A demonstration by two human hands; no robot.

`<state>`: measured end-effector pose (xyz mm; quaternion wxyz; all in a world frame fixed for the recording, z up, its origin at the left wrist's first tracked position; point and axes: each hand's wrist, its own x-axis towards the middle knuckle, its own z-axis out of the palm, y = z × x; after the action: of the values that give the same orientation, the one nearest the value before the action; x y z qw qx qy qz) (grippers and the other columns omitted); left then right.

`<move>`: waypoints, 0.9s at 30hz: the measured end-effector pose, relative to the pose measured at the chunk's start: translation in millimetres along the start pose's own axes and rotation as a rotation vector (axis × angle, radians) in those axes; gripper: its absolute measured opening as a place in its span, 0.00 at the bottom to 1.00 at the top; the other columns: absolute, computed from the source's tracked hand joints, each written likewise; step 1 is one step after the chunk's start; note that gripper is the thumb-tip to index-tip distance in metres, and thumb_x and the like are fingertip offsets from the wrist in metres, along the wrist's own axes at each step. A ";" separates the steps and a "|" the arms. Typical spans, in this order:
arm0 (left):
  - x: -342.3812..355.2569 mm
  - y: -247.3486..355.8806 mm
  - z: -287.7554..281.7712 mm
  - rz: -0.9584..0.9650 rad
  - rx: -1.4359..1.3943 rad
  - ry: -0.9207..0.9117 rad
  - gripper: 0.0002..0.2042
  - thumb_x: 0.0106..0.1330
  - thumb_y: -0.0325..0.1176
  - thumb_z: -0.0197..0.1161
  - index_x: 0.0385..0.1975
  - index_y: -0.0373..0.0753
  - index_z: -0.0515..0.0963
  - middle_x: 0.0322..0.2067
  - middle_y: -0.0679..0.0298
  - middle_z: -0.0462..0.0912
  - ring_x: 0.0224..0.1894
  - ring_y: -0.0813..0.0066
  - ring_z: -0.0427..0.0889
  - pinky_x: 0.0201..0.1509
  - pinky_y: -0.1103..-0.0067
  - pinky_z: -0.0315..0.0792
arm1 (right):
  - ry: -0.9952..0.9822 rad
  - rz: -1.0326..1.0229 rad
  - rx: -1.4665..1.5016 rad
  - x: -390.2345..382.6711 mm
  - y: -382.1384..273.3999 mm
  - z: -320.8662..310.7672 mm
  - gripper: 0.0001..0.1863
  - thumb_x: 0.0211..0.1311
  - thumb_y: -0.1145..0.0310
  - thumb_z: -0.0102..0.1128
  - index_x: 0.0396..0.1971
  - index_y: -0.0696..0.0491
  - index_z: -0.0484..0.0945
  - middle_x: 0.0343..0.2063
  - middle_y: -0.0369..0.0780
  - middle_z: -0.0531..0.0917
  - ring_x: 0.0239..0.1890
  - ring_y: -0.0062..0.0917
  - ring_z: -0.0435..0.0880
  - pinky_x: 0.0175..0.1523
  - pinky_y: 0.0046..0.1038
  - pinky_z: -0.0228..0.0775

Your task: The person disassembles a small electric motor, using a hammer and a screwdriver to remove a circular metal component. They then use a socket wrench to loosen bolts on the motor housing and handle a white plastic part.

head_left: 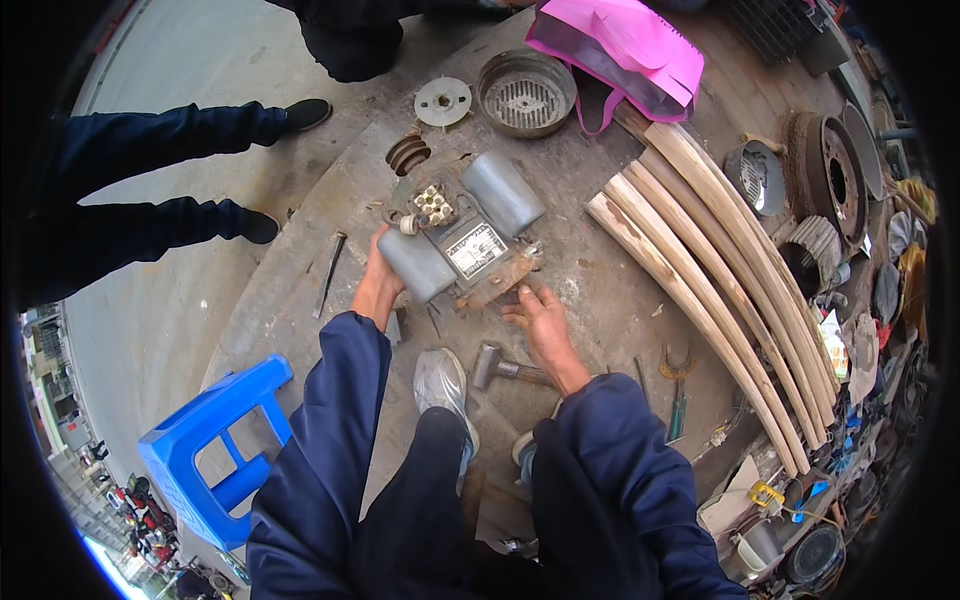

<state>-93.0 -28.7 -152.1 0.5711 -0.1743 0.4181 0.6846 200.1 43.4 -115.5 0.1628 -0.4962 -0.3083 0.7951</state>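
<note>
An electric motor (475, 250) lies on the worn ground in front of me. It has two grey rounded housings, a metal nameplate, an exposed terminal block (433, 205) and a grooved pulley (408, 154) at its far end. My left hand (378, 280) grips the motor's left side, its fingers partly hidden behind the grey housing. At the near right corner, my right hand (540, 325) has bent fingers against the rusty mounting foot (497, 282). A hammer (508, 368) lies below the motor, near my shoe. Left of it rests a chisel-like metal bar (329, 275).
Long wooden poles (715, 280) lie to the right. A round fan cover (527, 93), a slotted disc (442, 102) and a pink bag (630, 55) sit beyond the motor. A blue stool (215, 450) stands at left. Another person's legs (180, 130) reach in from the left.
</note>
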 end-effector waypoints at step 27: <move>-40.7 -31.3 -7.5 0.076 0.134 0.248 0.23 0.79 0.48 0.49 0.61 0.36 0.74 0.59 0.54 0.80 0.60 0.58 0.80 0.67 0.59 0.73 | 0.157 -0.419 -0.702 6.1 1.8 -30.2 0.17 0.80 0.62 0.54 0.51 0.62 0.77 0.38 0.48 0.83 0.38 0.36 0.82 0.45 0.36 0.74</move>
<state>-54.0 -60.5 -139.1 0.4993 -0.2031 0.5362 0.6496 224.3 55.4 -130.4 0.1651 -0.5073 -0.6417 0.5509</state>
